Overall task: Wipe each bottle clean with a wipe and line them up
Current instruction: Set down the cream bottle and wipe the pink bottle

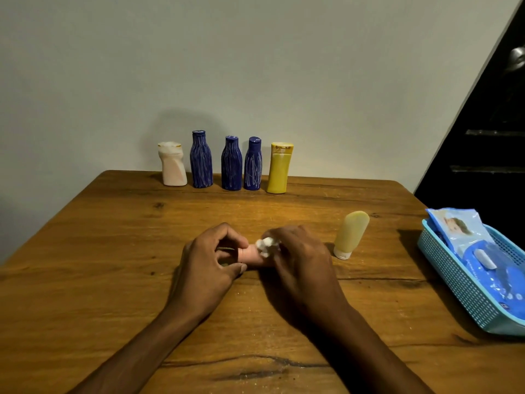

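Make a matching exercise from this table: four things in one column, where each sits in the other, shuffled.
Things:
1. pink bottle
2. wipes pack
3. pale yellow tube
4. yellow bottle

Places:
A. in the blue basket
B. standing cap-down, right of the hands
C. right end of the back row
D. held in both hands

Pairs: 1-D, 2-A, 3-B, 4-C

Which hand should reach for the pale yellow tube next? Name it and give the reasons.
Right, probably. The pale yellow tube stands cap-down just beside the right hand, which holds only the wipe. The left hand has its grip on the pink bottle and would have to cross over.
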